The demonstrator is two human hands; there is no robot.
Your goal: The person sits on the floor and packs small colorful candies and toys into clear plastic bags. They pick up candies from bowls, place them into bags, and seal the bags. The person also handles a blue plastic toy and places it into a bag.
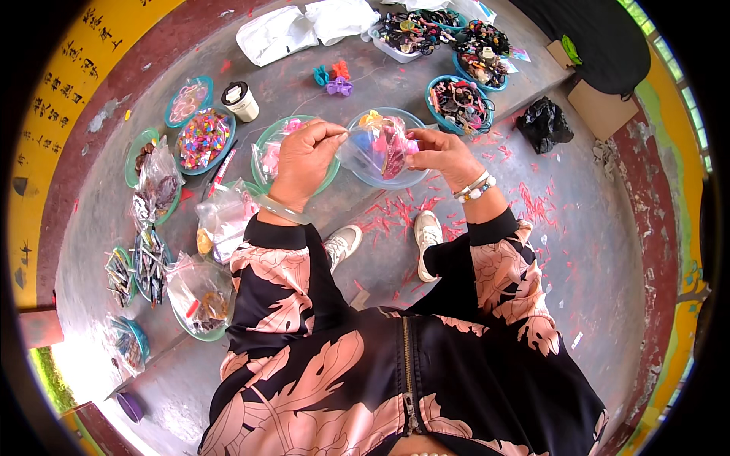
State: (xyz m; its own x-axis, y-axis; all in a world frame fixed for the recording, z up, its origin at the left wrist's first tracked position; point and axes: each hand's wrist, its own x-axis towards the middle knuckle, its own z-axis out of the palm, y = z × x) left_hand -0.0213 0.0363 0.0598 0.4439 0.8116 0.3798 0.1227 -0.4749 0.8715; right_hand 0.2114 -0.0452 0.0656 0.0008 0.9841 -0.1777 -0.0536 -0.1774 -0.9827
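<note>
My left hand [304, 161] pinches the left edge of a clear plastic bag [356, 157] between thumb and fingertips. On the bag's other side, my right hand [449, 158] is closed with its thumb and fingers at the edge. A dark pink patterned piece [393, 158] shows by the right fingertips; whether it lies fully inside the bag I cannot tell. Just beneath is a clear bluish bowl [370, 182], partly hidden by the bag. A green bowl [332, 176] with pink pieces in bags stands behind my left hand.
Bowls of hair ties [460, 102] stand at the far right, near a black plastic bag [544, 124]. Several claw clips [339, 87] and a lidded cup [240, 102] sit farther back. Bowls of small pieces [204, 138] line the left. Pink scraps [391, 215] litter the floor around my shoes.
</note>
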